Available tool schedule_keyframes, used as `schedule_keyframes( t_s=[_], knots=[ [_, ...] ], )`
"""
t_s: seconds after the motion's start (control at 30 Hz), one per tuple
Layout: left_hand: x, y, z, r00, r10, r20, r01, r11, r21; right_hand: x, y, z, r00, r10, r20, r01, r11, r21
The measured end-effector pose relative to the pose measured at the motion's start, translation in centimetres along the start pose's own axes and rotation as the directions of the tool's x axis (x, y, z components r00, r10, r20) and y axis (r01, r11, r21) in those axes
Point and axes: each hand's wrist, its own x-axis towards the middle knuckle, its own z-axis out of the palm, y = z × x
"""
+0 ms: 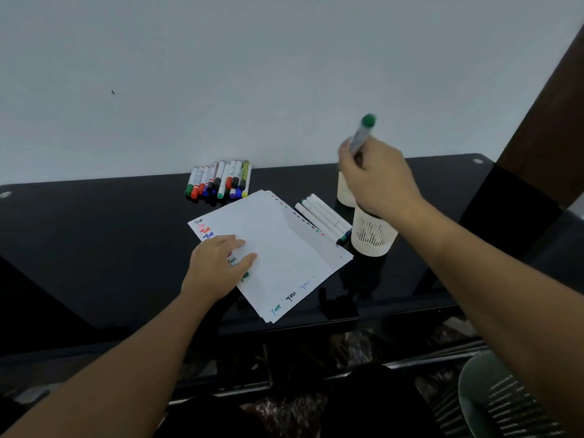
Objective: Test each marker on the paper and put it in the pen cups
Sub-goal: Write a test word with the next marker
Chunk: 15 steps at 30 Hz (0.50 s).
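Right hand (376, 178) gripping green-capped marker (361, 134) upright above pen cups (373, 237), likely poised for dropping in. Left hand (221, 260) flat, fingers spread, pinning paper (284, 241) against sliding. Untested markers (219, 180) grouped at desk (94, 232) rear, within reach.

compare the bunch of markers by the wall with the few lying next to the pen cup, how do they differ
The bunch by the wall holds many markers, packed side by side; the group beside the near pen cup has only a few. The wall bunch shows mixed cap colours: green, red, blue, black, yellow. The small group looks mostly white with dark ends. The wall bunch lies behind the paper; the small group lies at the paper's right edge. Both lie flat on the black table, untouched by the hands.
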Motion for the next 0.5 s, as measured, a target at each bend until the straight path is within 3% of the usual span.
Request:
schedule_keyframes(
  t_s=[0.3,0.5],
  knots=[
    [0.1,0.3,0.0,1.000,0.002,0.001,-0.003,1.000,0.015,0.5,4.7,-3.2,0.957,0.288,0.028,-0.287,0.957,-0.039],
    [0.0,0.2,0.0,1.000,-0.010,0.008,0.010,1.000,0.003,0.1,5.4,-3.2,0.936,0.325,0.134,-0.322,0.946,-0.045]
  ],
)
